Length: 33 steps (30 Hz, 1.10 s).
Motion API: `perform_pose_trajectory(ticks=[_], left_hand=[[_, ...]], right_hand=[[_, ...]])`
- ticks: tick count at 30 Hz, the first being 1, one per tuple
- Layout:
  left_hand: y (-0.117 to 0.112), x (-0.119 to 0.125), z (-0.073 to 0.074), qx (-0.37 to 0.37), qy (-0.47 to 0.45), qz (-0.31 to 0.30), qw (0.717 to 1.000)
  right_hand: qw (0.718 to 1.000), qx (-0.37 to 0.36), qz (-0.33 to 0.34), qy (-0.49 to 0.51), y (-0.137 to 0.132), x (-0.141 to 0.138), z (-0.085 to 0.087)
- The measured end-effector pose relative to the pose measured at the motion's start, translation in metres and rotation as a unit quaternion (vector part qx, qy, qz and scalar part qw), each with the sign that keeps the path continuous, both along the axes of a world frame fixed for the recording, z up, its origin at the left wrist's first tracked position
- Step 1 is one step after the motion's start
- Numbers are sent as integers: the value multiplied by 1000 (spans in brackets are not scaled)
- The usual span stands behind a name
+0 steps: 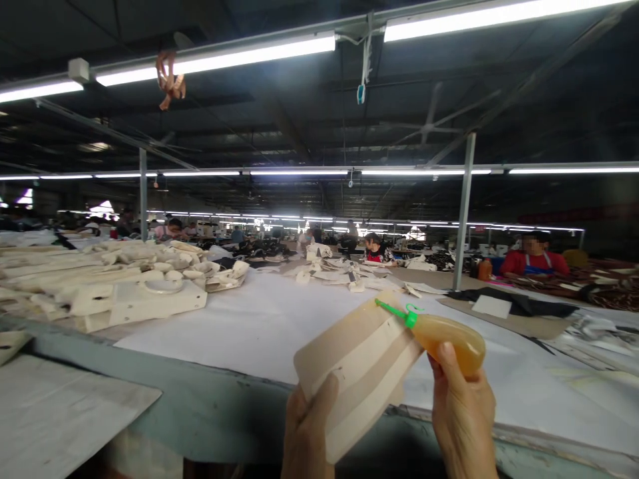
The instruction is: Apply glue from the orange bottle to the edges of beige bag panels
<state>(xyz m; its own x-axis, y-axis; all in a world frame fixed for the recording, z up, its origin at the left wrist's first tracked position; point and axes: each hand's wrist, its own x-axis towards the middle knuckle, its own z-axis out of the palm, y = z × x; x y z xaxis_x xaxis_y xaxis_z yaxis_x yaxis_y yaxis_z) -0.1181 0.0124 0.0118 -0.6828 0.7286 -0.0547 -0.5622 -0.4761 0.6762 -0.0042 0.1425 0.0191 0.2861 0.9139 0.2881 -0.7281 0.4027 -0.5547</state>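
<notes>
Cream fabric pieces (357,362), layered in light and tan bands, are held up tilted over the table's front edge. My left hand (310,426) grips their lower left side, thumb on top. In my right hand (464,406) is a squeeze bottle (449,337) of amber liquid, lying nearly sideways. Its green nozzle (392,309) points left, with the tip at the upper edge of the fabric pieces. A small green cap loop stands up beside the nozzle. The fingers behind the bottle and the fabric are partly hidden.
A big heap of cream fabric parts (140,286) covers the left of the white-topped table (249,332). More cream pieces (344,269) lie farther back. At right are black cloth (514,301) and a white card (492,306). A co-worker in red (536,259) sits beyond; a metal post (464,213) rises nearby.
</notes>
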Motion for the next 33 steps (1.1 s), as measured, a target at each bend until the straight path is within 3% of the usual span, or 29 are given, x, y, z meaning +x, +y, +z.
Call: perform_pose_trajectory(ticks=[7,15,21,27,33], left_hand=[[-1,-10,-1,-4,16,-41,999],[2,-6,-1,10,7,-13,1000],[-2,-6,-3,-5,-7,-11,1000],[-2,-14,-10,4,19,-31,999],[-3,-15,-8,19,14,-47,999]], right_hand=[[999,-11,-49,16,27,13,-11],[997,55,-38,-29,10,7,-11],[997,42,-35,-58,18,-1,-23],[998,24,-46,-47,34,5,-26],[998,10,-47,-38,44,6,-29]])
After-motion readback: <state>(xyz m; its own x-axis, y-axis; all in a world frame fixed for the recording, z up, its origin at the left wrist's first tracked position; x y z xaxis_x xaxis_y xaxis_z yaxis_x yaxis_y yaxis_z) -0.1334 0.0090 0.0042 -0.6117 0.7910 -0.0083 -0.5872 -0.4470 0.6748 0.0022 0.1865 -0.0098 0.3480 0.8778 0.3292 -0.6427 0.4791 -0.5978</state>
